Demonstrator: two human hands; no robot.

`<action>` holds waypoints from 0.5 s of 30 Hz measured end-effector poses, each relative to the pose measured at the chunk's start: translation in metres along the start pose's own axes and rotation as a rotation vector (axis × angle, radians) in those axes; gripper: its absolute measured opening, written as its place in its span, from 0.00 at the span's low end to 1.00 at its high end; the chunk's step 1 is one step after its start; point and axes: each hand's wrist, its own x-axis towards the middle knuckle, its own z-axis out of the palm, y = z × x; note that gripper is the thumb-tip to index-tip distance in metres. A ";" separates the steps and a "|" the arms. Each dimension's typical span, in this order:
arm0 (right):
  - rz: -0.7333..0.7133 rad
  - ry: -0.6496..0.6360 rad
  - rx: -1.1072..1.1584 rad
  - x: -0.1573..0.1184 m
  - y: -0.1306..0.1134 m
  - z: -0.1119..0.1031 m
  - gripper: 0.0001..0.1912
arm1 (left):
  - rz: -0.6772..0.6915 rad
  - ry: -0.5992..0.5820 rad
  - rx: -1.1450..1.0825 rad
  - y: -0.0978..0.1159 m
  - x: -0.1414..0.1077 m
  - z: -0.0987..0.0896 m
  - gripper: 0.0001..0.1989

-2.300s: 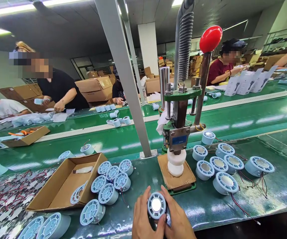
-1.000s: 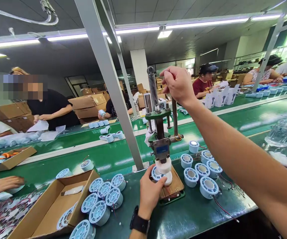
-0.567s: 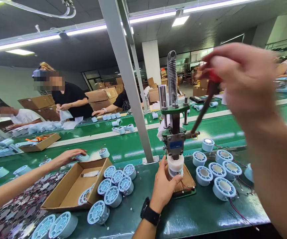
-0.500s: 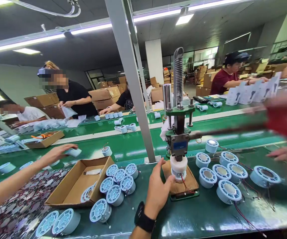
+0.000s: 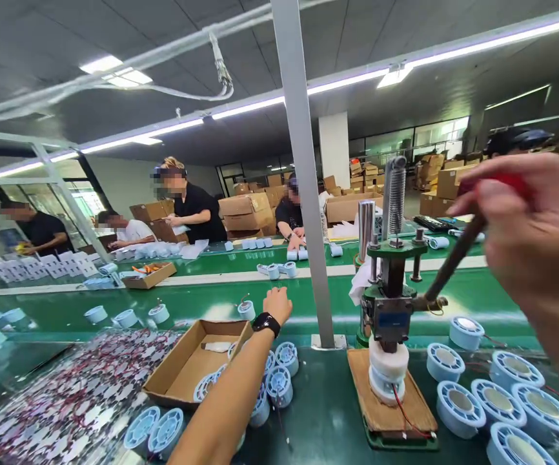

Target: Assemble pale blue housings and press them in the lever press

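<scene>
My right hand (image 5: 536,226) is closed around the red grip of the hand press lever (image 5: 454,258), which slants up to the right. Under the press (image 5: 390,316), a white round pad (image 5: 388,358) sits over a light-blue round housing (image 5: 386,384) with red wires trailing out, resting on a cardboard-topped base. My left hand (image 5: 278,305), wearing a black watch, reaches out over the green belt beside another blue housing (image 5: 246,310). Its fingers curl away from view, so whether it holds anything is hidden. My left forearm covers part of a group of housings (image 5: 278,381).
An open cardboard box (image 5: 173,371) holds blue ring parts. Left of it lie many flat metallic pieces with red wires (image 5: 76,394). Housings with silver discs (image 5: 461,407) stand right of the press. A metal post (image 5: 303,194) rises between box and press. Several co-workers sit or stand beyond.
My left hand has left the press base and moved left and away over the belt. The lever has swung up from nearly level. A co-worker's arm has left the view; the camera has turned left.
</scene>
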 end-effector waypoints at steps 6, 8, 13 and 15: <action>0.027 0.070 -0.022 0.032 0.023 0.057 0.09 | -0.176 -0.142 0.144 -0.077 0.027 -0.033 0.17; 0.014 0.078 -0.026 0.031 0.026 0.060 0.09 | -0.182 -0.208 0.162 -0.089 0.031 -0.037 0.17; -0.036 0.073 -0.010 0.027 0.027 0.056 0.09 | -0.059 -0.275 0.153 -0.075 0.044 -0.042 0.15; -0.074 0.079 0.010 0.029 0.028 0.057 0.09 | 0.031 -0.260 0.119 -0.054 0.037 -0.049 0.16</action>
